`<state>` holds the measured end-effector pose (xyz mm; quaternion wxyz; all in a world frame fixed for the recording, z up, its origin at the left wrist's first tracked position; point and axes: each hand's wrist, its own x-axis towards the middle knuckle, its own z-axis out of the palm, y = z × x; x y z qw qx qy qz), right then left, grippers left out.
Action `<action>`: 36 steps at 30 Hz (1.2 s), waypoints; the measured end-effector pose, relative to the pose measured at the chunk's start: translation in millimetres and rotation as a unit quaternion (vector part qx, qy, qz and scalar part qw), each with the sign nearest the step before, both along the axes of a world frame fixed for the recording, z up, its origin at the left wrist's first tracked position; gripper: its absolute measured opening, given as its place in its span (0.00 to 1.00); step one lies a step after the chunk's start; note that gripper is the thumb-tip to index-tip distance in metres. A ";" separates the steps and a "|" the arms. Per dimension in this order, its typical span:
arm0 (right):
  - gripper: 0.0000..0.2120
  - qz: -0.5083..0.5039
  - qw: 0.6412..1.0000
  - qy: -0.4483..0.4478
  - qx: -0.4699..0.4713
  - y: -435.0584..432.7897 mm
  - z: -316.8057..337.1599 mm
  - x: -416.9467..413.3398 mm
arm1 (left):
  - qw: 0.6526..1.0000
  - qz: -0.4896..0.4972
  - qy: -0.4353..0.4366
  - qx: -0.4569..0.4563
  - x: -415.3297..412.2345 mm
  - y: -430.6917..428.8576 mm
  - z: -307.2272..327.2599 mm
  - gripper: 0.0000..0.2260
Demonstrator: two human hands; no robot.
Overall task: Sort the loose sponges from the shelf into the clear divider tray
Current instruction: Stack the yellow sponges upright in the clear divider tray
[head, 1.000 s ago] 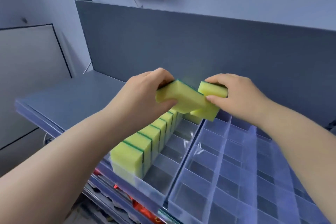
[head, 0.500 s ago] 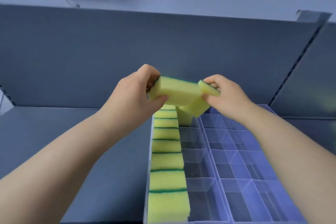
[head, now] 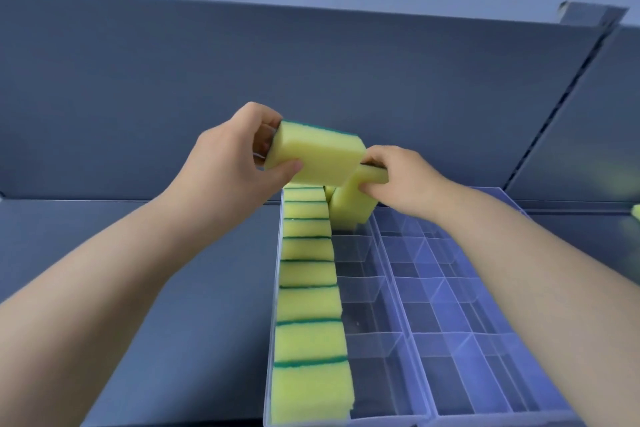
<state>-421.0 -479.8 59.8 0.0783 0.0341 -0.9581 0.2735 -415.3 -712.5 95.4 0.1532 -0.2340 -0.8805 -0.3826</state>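
Soft, even, bluish light fills the place, with only faint shadows under the forearms. Pale glare streaks the clear divider tray (head: 450, 288). Wide-angle bending curves the edges; corners look smeared.

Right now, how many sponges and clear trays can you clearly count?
Sponges in the left column: 8
Sponges in hands: 2, left-hand sponge in the left hand, right-hand sponge in the right hand
Clear divider trays: 2, left tray, right tray
Total: 12
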 end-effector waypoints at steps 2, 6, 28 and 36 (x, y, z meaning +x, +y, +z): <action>0.14 0.014 0.998 0.008 0.053 -1.5 -3.5 -2.8 | 1.000 0.011 0.006 -0.004 -0.1 -0.6 1.0 0.16; 0.17 0.041 0.991 0.018 0.128 -4.4 -9.0 -3.9 | 0.999 0.022 0.015 -0.028 -1.2 -0.7 3.6 0.16; 0.04 0.114 0.986 -0.043 0.118 28.5 -16.3 -16.5 | 0.992 -0.052 -0.076 -0.081 -23.5 47.1 -0.2 0.14; 0.12 0.147 0.982 -0.040 0.112 36.4 -14.2 -20.3 | 0.969 -0.063 -0.022 -0.238 -25.5 66.2 -9.0 0.19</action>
